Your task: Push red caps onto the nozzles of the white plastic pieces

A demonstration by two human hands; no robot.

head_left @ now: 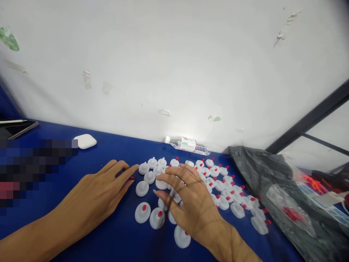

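Many white plastic domed discs with a small central spout lie on the blue table (109, 225). Several have a red cap on the spout, such as the near disc (140, 215); some at the back left, such as this bare disc (142, 189), have none. My left hand (100, 193) is beside the left edge of the group, its thumb and index finger closed around a small red cap (132, 178). The index fingertip is close to a bare disc (143, 168). Over the middle of the group is my right hand (193, 196), fingers apart, hiding several discs beneath.
A clear bottle (188, 144) lies against the white wall (174, 72). At the left are a white rounded case (85, 141) and a dark tablet (19, 128). A black plastic bag (253, 163) spreads along the right, with a clear pouch of red pieces (293, 211) on it.
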